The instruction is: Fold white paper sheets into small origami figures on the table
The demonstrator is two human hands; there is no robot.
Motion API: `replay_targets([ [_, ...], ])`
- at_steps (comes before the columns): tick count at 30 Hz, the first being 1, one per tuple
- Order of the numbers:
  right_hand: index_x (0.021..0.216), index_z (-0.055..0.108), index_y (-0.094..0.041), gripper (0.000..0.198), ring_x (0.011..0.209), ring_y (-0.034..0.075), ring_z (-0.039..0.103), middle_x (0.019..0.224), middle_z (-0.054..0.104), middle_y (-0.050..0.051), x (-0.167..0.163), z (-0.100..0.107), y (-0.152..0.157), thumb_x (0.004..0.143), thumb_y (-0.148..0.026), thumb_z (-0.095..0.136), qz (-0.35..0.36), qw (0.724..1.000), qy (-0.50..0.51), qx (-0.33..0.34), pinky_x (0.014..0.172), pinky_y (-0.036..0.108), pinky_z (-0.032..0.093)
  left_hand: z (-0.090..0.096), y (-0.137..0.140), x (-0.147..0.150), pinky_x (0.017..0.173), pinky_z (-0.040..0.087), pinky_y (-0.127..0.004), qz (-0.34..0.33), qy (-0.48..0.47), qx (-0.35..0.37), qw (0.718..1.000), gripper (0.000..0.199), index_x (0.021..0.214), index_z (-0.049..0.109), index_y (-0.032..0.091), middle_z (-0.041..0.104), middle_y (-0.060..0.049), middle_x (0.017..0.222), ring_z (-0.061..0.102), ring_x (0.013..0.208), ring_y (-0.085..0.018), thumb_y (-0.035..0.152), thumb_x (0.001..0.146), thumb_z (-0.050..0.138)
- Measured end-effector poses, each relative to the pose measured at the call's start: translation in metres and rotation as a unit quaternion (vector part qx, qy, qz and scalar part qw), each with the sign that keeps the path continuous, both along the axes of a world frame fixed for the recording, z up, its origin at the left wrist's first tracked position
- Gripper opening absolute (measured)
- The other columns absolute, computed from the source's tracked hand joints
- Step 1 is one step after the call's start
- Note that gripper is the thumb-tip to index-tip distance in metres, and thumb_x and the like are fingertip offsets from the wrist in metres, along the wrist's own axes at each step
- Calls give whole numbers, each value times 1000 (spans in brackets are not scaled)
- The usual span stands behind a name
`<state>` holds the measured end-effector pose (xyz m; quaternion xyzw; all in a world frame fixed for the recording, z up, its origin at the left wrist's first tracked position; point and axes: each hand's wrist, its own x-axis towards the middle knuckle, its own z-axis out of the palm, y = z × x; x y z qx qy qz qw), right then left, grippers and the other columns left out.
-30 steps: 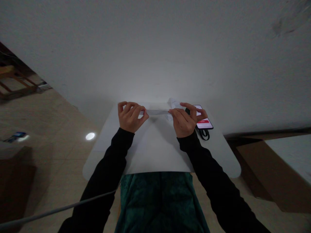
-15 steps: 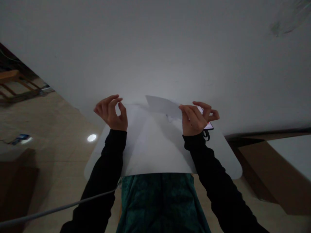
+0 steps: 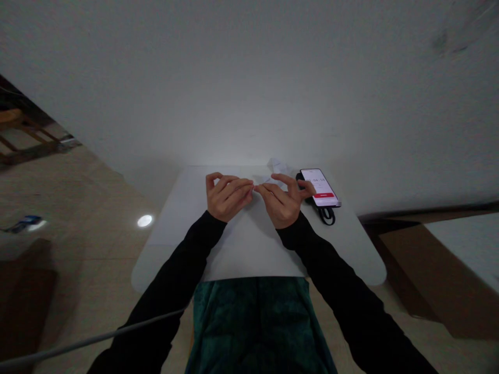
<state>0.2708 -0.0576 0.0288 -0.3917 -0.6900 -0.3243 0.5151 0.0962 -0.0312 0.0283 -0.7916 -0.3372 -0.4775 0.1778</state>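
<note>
My left hand (image 3: 230,198) and my right hand (image 3: 284,203) meet above the middle of the white table, fingertips pinched and almost touching. Whatever the left fingertips grip is too small or hidden to make out. A thin white piece of paper (image 3: 278,166) shows just beyond the right fingers and appears to be pinched by them, though the grip itself is hard to see. To the right of that hand lies a phone (image 3: 320,188) with a lit timer screen, and a looped black cord (image 3: 326,215) sits below it.
The white table (image 3: 257,259) stands against a pale wall (image 3: 249,93). A pale sheet (image 3: 171,223) seems to lie on its left side. A grey cable (image 3: 93,338) crosses at lower left. Cardboard (image 3: 440,280) stands at right, and a wooden stool (image 3: 23,124) at far left.
My hands were wide apart and have come together at the middle. The paper stretched leftward from the right hand; now it shows beyond the fingers. The phone is uncovered more.
</note>
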Motion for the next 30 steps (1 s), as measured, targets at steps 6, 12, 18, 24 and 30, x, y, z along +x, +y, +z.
replay_targets([
  [6, 76, 71, -33, 21, 94, 18, 60, 71, 69, -7, 10, 2, 7, 88, -20, 58, -11, 999, 39, 4, 92, 42, 16, 5, 4, 0, 92, 30, -47, 54, -63, 4, 997, 8, 74, 66, 27, 71, 3, 79, 62, 77, -19, 20, 73, 67],
  [12, 81, 71, -33, 16, 86, 19, 59, 71, 70, -6, 20, 5, 10, 88, -23, 60, 0, 995, 96, 8, 87, 42, 24, 8, 21, -27, 95, 29, -48, 83, -45, -9, 996, 11, 75, 65, 27, 71, 3, 81, 62, 81, -20, 16, 72, 66],
  [18, 79, 73, -27, 14, 80, 21, 63, 81, 72, -1, 45, 23, 11, 83, -38, 64, -16, 947, 301, -110, 93, 52, 32, 4, 33, -49, 99, 33, -45, 124, -293, -96, 943, 3, 75, 67, 24, 71, -2, 87, 61, 92, -21, 22, 75, 65],
  [24, 70, 72, -24, 9, 69, 19, 66, 70, 71, 1, 60, 18, 32, 66, -30, 77, 155, 789, 560, -203, 71, 37, 53, -8, 33, -16, 80, 49, -34, -203, -519, -427, 712, 42, 94, 68, 18, 70, -9, 97, 66, 89, -18, 56, 78, 59],
  [30, 74, 72, -17, 28, 70, 18, 66, 69, 71, 1, 45, -6, 44, 54, -33, 82, 198, 684, 656, -248, 73, 39, 57, -18, 23, 0, 58, 49, -23, -294, -489, -471, 673, 37, 74, 67, 17, 67, -2, 76, 62, 66, -11, 50, 61, 78],
])
